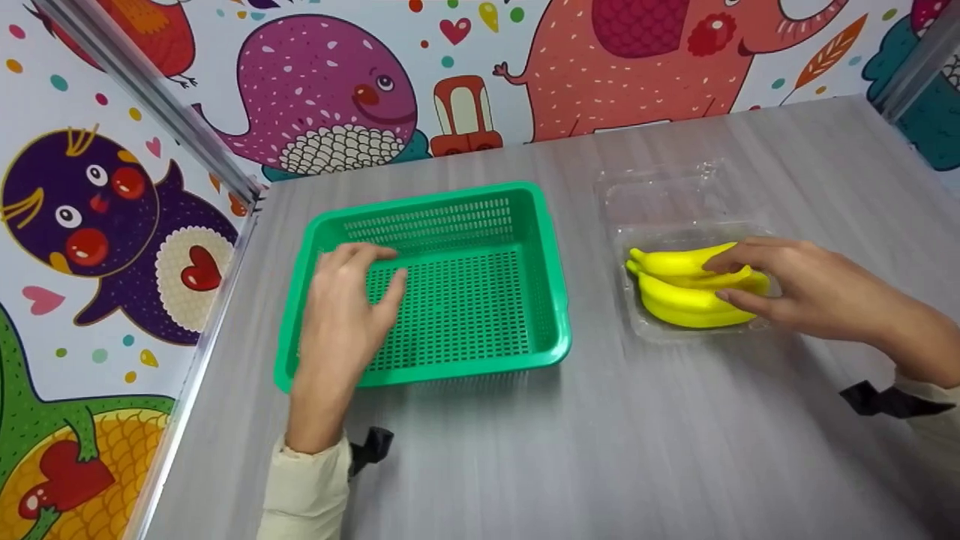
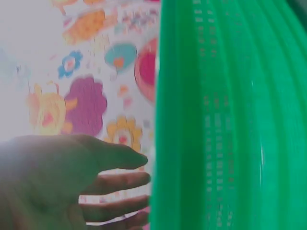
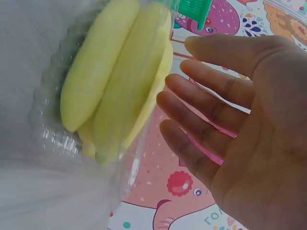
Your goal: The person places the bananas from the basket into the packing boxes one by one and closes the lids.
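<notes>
A green plastic basket (image 1: 465, 369) with slotted walls and floor stands on the left of the table. My left hand (image 1: 337, 307) hovers above its left part, fingers loosely bent and holding nothing. In the left wrist view that hand (image 2: 91, 182) appears beside the basket's wall (image 2: 180, 120). To the right, a bunch of yellow bananas (image 1: 686, 300) lies in a clear plastic clamshell box (image 1: 660, 204) with its lid folded back. Over the bananas' right end is my right hand (image 1: 817, 289), thumb and fingers spread. The right wrist view shows its fingers (image 3: 192, 103) apart from the bananas (image 3: 103, 72).
The grey wood-patterned table (image 1: 600, 450) carries both containers, with a gap between them. A printed cartoon wall (image 1: 465, 45) closes off the back, and another panel (image 1: 97, 247) stands along the left side. A metal strip (image 1: 154, 97) runs where they meet.
</notes>
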The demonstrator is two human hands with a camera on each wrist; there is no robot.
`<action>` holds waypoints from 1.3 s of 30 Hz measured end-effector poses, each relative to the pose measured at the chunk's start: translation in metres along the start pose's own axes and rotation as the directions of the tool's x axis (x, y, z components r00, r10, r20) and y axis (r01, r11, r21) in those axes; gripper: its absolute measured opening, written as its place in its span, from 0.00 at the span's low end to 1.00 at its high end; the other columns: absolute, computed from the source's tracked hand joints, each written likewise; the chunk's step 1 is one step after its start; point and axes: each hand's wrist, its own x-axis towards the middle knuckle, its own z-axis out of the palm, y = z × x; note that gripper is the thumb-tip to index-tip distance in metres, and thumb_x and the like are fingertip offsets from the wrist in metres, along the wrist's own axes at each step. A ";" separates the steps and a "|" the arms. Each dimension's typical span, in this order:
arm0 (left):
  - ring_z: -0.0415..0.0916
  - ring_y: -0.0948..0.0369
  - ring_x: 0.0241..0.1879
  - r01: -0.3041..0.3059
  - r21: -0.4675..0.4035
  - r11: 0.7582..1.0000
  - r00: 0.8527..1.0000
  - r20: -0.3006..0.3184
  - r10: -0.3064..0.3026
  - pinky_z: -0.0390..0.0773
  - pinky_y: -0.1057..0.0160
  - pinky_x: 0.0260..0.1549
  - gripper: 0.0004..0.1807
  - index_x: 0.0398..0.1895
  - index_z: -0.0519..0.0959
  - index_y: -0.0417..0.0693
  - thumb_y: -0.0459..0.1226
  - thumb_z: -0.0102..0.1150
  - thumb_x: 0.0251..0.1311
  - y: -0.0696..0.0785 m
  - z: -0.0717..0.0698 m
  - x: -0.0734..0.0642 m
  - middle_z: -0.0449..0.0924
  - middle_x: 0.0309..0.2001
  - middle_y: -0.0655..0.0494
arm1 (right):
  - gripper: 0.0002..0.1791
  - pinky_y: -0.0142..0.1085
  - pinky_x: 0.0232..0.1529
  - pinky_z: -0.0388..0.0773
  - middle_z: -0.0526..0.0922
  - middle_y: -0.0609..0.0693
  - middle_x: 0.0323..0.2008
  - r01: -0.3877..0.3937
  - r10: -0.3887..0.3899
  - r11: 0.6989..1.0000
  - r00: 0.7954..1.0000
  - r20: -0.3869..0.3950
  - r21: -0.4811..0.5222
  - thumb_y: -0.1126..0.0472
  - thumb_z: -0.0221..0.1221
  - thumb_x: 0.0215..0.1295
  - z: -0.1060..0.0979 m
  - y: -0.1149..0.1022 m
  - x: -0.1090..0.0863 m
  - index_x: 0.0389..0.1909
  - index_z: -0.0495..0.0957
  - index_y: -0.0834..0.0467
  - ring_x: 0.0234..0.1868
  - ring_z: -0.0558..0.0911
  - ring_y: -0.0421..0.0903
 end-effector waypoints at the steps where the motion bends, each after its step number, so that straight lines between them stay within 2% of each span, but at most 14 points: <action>1: 0.78 0.43 0.64 -0.020 -0.006 1.000 1.000 0.005 0.020 0.80 0.42 0.63 0.15 0.57 0.88 0.43 0.40 0.70 0.72 0.007 0.003 0.000 0.85 0.61 0.43 | 0.19 0.55 0.54 0.89 0.90 0.53 0.57 0.009 -0.009 1.000 1.000 -0.012 0.007 0.57 0.73 0.69 -0.002 0.001 0.001 0.59 0.87 0.53 0.55 0.86 0.52; 3: 0.79 0.45 0.63 -0.057 -0.014 0.998 0.998 0.010 0.057 0.82 0.44 0.61 0.15 0.56 0.89 0.44 0.41 0.71 0.71 0.022 0.011 -0.001 0.86 0.59 0.45 | 0.19 0.53 0.52 0.90 0.90 0.52 0.57 0.027 -0.026 0.999 0.999 -0.036 0.017 0.58 0.74 0.68 -0.005 0.004 0.003 0.59 0.87 0.53 0.53 0.86 0.51; 5: 0.80 0.46 0.61 -0.092 -0.027 0.995 0.996 0.018 0.092 0.83 0.46 0.60 0.14 0.55 0.89 0.45 0.41 0.71 0.71 0.034 0.019 -0.001 0.87 0.58 0.46 | 0.20 0.44 0.51 0.90 0.91 0.51 0.56 0.039 -0.037 0.999 0.997 -0.062 0.024 0.59 0.74 0.68 -0.008 0.008 0.005 0.59 0.87 0.53 0.52 0.87 0.50; 8: 0.81 0.48 0.60 -0.141 -0.042 0.989 0.989 0.037 0.143 0.85 0.48 0.59 0.14 0.55 0.89 0.46 0.41 0.71 0.72 0.049 0.031 -0.001 0.88 0.57 0.47 | 0.21 0.28 0.49 0.82 0.91 0.52 0.56 0.038 -0.035 0.999 0.995 -0.090 0.032 0.59 0.74 0.68 -0.013 0.014 0.008 0.61 0.87 0.53 0.52 0.87 0.51; 10: 0.82 0.49 0.59 -0.167 -0.056 0.984 0.984 0.059 0.170 0.85 0.50 0.58 0.14 0.55 0.89 0.46 0.41 0.70 0.72 0.056 0.038 -0.001 0.88 0.57 0.48 | 0.21 0.21 0.47 0.76 0.91 0.53 0.56 0.028 -0.023 0.999 0.994 -0.104 0.045 0.59 0.73 0.69 -0.014 0.018 0.010 0.62 0.87 0.54 0.52 0.87 0.52; 13: 0.82 0.50 0.58 -0.182 -0.077 0.980 0.978 0.093 0.189 0.86 0.51 0.56 0.13 0.55 0.88 0.46 0.41 0.70 0.73 0.064 0.048 0.000 0.88 0.56 0.49 | 0.20 0.27 0.49 0.83 0.91 0.56 0.57 0.021 -0.014 0.998 0.992 -0.124 0.062 0.61 0.72 0.70 -0.014 0.023 0.013 0.62 0.86 0.56 0.53 0.87 0.54; 16: 0.83 0.51 0.58 -0.184 -0.099 0.978 0.975 0.109 0.195 0.87 0.52 0.54 0.13 0.55 0.89 0.46 0.40 0.70 0.73 0.070 0.054 0.001 0.88 0.56 0.50 | 0.20 0.45 0.50 0.90 0.91 0.58 0.56 0.019 -0.008 0.997 0.988 -0.157 0.071 0.63 0.71 0.70 -0.015 0.028 0.017 0.61 0.86 0.58 0.52 0.88 0.55; 17: 0.83 0.51 0.58 -0.183 -0.102 0.978 0.975 0.111 0.194 0.87 0.53 0.54 0.13 0.55 0.89 0.46 0.41 0.70 0.73 0.072 0.056 0.002 0.88 0.56 0.50 | 0.20 0.53 0.51 0.90 0.90 0.59 0.56 0.020 -0.007 0.997 0.986 -0.169 0.075 0.63 0.70 0.70 -0.016 0.030 0.019 0.61 0.86 0.59 0.52 0.88 0.56; 22: 0.82 0.52 0.58 -0.186 -0.122 0.975 0.971 0.129 0.201 0.87 0.53 0.55 0.14 0.56 0.88 0.46 0.41 0.70 0.73 0.080 0.063 0.006 0.88 0.57 0.49 | 0.19 0.65 0.51 0.86 0.90 0.63 0.55 0.016 0.006 0.995 0.979 -0.205 0.103 0.64 0.69 0.72 -0.018 0.039 0.027 0.62 0.85 0.61 0.52 0.87 0.59; 27: 0.82 0.52 0.59 -0.182 -0.142 0.973 0.967 0.155 0.203 0.87 0.54 0.56 0.14 0.56 0.88 0.46 0.42 0.70 0.73 0.092 0.070 0.011 0.88 0.58 0.49 | 0.19 0.66 0.52 0.85 0.89 0.65 0.56 -0.020 0.045 0.993 0.977 -0.211 0.120 0.64 0.67 0.73 -0.018 0.045 0.033 0.63 0.84 0.62 0.52 0.86 0.60; 32: 0.83 0.54 0.60 -0.192 -0.154 0.969 0.960 0.174 0.218 0.86 0.56 0.59 0.14 0.56 0.89 0.47 0.43 0.68 0.74 0.110 0.076 0.017 0.88 0.58 0.51 | 0.20 0.64 0.52 0.85 0.88 0.66 0.58 -0.051 0.078 0.991 0.972 -0.222 0.125 0.61 0.67 0.75 -0.019 0.053 0.036 0.63 0.83 0.64 0.53 0.86 0.62; 33: 0.83 0.54 0.60 -0.196 -0.156 0.968 0.959 0.178 0.222 0.86 0.56 0.59 0.14 0.56 0.89 0.47 0.43 0.68 0.74 0.115 0.077 0.018 0.88 0.58 0.51 | 0.20 0.61 0.51 0.86 0.87 0.67 0.58 -0.062 0.088 0.990 0.972 -0.220 0.124 0.60 0.67 0.75 -0.020 0.055 0.037 0.63 0.83 0.64 0.53 0.85 0.62; 34: 0.82 0.54 0.60 -0.200 -0.155 0.967 0.957 0.182 0.227 0.85 0.56 0.59 0.14 0.56 0.89 0.48 0.43 0.68 0.74 0.119 0.078 0.020 0.88 0.58 0.51 | 0.21 0.54 0.50 0.89 0.87 0.67 0.58 -0.075 0.101 0.989 0.971 -0.215 0.129 0.60 0.67 0.75 -0.021 0.057 0.037 0.64 0.83 0.64 0.53 0.85 0.62; 39: 0.83 0.55 0.60 -0.210 -0.159 0.965 0.949 0.205 0.241 0.85 0.59 0.59 0.14 0.57 0.88 0.49 0.43 0.67 0.75 0.137 0.086 0.024 0.88 0.59 0.53 | 0.22 0.51 0.47 0.90 0.86 0.68 0.58 -0.132 0.155 0.982 0.972 -0.177 0.138 0.58 0.66 0.75 -0.022 0.069 0.043 0.64 0.83 0.64 0.53 0.85 0.63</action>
